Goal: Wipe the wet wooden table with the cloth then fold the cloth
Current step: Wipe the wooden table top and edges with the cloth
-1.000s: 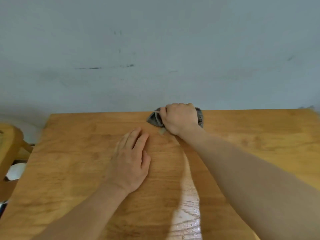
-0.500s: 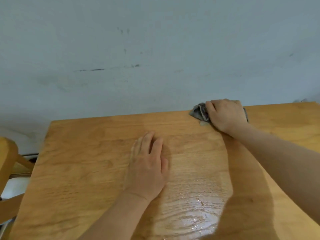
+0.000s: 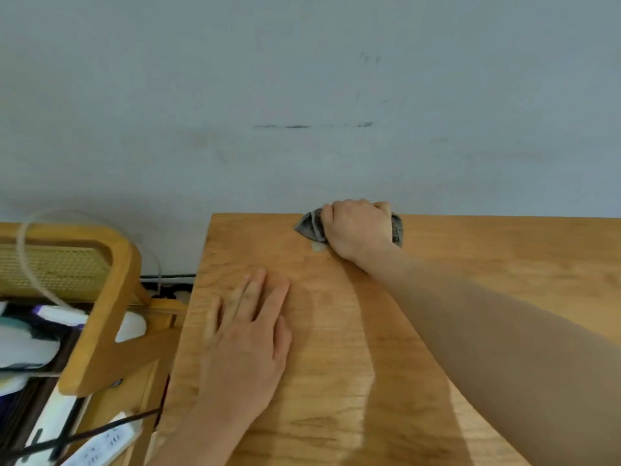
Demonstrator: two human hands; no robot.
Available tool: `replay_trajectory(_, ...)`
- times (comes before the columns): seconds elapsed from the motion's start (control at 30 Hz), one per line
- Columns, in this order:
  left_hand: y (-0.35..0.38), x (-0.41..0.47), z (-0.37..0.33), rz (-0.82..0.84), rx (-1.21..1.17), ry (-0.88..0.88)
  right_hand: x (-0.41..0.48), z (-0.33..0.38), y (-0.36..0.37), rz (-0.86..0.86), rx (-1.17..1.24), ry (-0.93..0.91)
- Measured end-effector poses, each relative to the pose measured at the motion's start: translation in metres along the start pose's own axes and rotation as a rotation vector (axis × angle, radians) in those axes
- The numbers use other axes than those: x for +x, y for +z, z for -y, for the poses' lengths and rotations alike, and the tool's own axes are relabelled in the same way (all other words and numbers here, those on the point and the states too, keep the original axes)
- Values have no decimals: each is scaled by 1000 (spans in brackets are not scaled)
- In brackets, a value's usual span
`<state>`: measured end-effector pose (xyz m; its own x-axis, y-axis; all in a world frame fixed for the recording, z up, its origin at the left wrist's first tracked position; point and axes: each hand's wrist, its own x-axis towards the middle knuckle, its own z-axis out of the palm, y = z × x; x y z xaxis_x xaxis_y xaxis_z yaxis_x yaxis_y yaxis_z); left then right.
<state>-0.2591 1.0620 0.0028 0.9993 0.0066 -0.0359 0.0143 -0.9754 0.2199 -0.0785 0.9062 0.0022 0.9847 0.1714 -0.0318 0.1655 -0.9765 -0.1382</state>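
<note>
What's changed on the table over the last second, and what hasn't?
The right hand swept the cloth along the far edge of the table, first to the right, then back left. It grips the bunched cloth as before. The left hand stays flat on the wood.

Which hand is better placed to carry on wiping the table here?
Right. The right hand already grips the grey cloth at the wooden table's far edge; the left hand lies flat and empty.
</note>
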Motion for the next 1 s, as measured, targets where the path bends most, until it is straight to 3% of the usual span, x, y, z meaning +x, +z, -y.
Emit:
replay_trajectory(0.27, 4, -4, 11, -38, -55, -58, 19, 113, 11, 151, 70, -251)
replay_trajectory(0.4, 4, -2, 3, -30, -57, -48, 29, 126, 9, 268, 116, -322)
replay_trajectory(0.6, 6, -2, 7, -52, -60, -29, 21, 125, 9, 233, 112, -440)
replay_trajectory(0.9, 10, -1, 7, -65, -107, -15, -7, 76, 13, -33, 46, -32)
replay_trajectory(1.0, 5, -3, 6, -95, -164, -11, -47, 84, 13, -50, 104, -2)
